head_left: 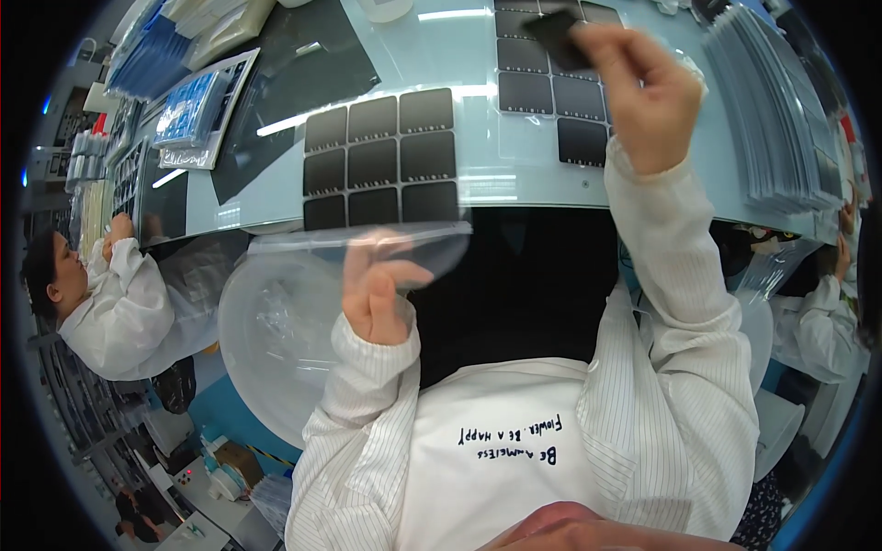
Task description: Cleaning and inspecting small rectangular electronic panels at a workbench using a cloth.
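Observation:
My right hand [652, 101], raised over the table at the far right, pinches a thin dark square piece [559, 40], blurred by motion. Below it, several similar dark squares [582, 141] lie in rows on the glass tabletop. My left hand [375, 289] is at the table's near edge, its fingers closed on a clear plastic film [358, 238] that hangs over the edge. Just beyond that hand, a three-by-three block of dark squares [374, 153] with small pale marks lies flat. Whether the film joins onto this block I cannot tell.
Clear plastic sleeves [767, 119] stand stacked at the right. Blue packets [191, 110] and a black sheet [303, 101] lie at the left. A white round tub [276, 340] is below the table's edge. Other people in white work at both sides.

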Action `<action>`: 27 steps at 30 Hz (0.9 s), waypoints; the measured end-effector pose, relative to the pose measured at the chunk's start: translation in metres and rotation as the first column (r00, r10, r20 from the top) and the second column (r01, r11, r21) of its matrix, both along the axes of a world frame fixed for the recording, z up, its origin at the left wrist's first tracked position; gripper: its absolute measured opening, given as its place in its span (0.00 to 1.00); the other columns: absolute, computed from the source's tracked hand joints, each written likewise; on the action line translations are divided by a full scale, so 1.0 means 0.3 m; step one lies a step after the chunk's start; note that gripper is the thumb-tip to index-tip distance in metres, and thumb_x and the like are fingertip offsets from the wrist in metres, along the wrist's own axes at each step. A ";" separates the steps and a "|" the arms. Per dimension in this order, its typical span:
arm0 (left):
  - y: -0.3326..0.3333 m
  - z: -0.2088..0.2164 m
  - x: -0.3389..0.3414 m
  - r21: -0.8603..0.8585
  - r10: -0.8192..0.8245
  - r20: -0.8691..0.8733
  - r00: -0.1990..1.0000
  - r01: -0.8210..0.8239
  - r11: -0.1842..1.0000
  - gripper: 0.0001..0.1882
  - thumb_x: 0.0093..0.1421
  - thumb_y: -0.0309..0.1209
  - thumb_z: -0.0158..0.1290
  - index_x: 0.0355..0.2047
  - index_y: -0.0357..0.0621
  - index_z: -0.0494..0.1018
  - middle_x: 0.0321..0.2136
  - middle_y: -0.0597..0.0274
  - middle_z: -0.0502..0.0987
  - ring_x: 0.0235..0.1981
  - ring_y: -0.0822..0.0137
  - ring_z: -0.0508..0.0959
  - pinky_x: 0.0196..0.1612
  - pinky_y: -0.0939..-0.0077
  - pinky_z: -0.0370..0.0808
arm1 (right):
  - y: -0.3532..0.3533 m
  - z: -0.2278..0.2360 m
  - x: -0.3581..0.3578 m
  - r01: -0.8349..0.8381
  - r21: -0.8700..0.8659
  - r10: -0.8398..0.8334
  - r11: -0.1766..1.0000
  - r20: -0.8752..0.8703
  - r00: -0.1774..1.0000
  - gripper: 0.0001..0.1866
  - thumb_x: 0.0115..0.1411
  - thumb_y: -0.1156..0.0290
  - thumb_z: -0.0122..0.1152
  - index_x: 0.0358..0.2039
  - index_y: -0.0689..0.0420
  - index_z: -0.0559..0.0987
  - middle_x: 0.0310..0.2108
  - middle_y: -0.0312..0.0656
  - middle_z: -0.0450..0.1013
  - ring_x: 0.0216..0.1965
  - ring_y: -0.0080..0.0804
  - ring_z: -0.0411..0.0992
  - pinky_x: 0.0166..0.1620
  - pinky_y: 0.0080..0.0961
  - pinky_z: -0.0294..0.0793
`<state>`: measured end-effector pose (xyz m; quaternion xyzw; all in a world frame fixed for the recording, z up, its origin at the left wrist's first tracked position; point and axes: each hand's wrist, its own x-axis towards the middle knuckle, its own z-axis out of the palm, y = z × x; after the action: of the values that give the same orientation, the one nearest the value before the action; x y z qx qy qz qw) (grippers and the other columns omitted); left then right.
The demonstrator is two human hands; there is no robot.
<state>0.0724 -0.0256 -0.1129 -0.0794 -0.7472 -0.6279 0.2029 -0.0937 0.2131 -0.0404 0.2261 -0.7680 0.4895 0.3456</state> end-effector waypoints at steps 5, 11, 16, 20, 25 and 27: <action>-0.032 0.010 -0.037 0.020 0.070 -0.023 0.997 -0.069 0.997 0.29 0.65 0.44 0.31 0.30 0.32 0.76 0.41 0.47 0.72 0.47 0.56 0.69 0.54 0.65 0.60 | 0.020 -0.104 0.116 0.075 0.537 0.006 0.840 -0.148 0.989 0.06 0.49 0.77 0.63 0.29 0.60 0.80 0.30 0.42 0.77 0.31 0.32 0.76 0.35 0.19 0.75; -0.093 -0.008 -0.106 -0.082 0.113 -0.055 0.992 -0.118 0.990 0.29 0.64 0.44 0.30 0.36 0.32 0.75 0.41 0.48 0.73 0.48 0.56 0.68 0.56 0.63 0.57 | -0.010 -0.189 0.172 0.123 0.629 -0.005 0.768 -0.185 0.983 0.09 0.47 0.70 0.65 0.30 0.57 0.81 0.34 0.41 0.77 0.39 0.35 0.76 0.40 0.26 0.77; -0.156 -0.025 -0.159 -0.055 0.055 0.120 0.991 -0.049 0.997 0.27 0.62 0.44 0.32 0.42 0.33 0.73 0.44 0.49 0.73 0.54 0.56 0.66 0.61 0.61 0.52 | -0.018 -0.190 0.142 0.121 0.650 -0.017 0.750 -0.164 0.986 0.09 0.49 0.67 0.64 0.31 0.55 0.82 0.35 0.40 0.77 0.39 0.35 0.76 0.41 0.26 0.77; -0.187 -0.059 -0.179 0.243 0.029 0.098 0.995 -0.052 0.969 0.25 0.62 0.41 0.41 0.48 0.28 0.66 0.49 0.45 0.69 0.53 0.54 0.68 0.59 0.60 0.61 | -0.015 -0.194 0.135 0.107 0.638 -0.016 0.763 -0.147 0.989 0.09 0.49 0.67 0.64 0.31 0.55 0.82 0.36 0.39 0.77 0.39 0.34 0.76 0.41 0.26 0.77; -0.186 -0.006 -0.157 0.653 -0.253 0.128 0.959 0.110 0.749 0.23 0.59 0.28 0.46 0.52 0.25 0.60 0.51 0.43 0.66 0.53 0.52 0.68 0.57 0.55 0.64 | -0.016 -0.179 0.136 0.084 0.633 -0.034 0.770 -0.091 0.995 0.09 0.49 0.67 0.64 0.31 0.55 0.82 0.35 0.39 0.78 0.37 0.34 0.76 0.40 0.26 0.77; -0.185 0.012 -0.153 0.691 -0.262 0.157 0.952 0.084 0.718 0.24 0.58 0.25 0.47 0.53 0.24 0.57 0.50 0.41 0.66 0.53 0.50 0.68 0.56 0.52 0.65 | -0.014 -0.177 0.130 0.067 0.612 -0.035 0.788 -0.063 0.997 0.09 0.49 0.67 0.64 0.31 0.55 0.82 0.34 0.39 0.78 0.37 0.34 0.77 0.40 0.26 0.77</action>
<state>0.0264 -0.0811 -0.1092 0.0076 -0.4755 -0.8773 0.0646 -0.0548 0.2088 -0.0936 0.3171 -0.8823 0.1989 0.2852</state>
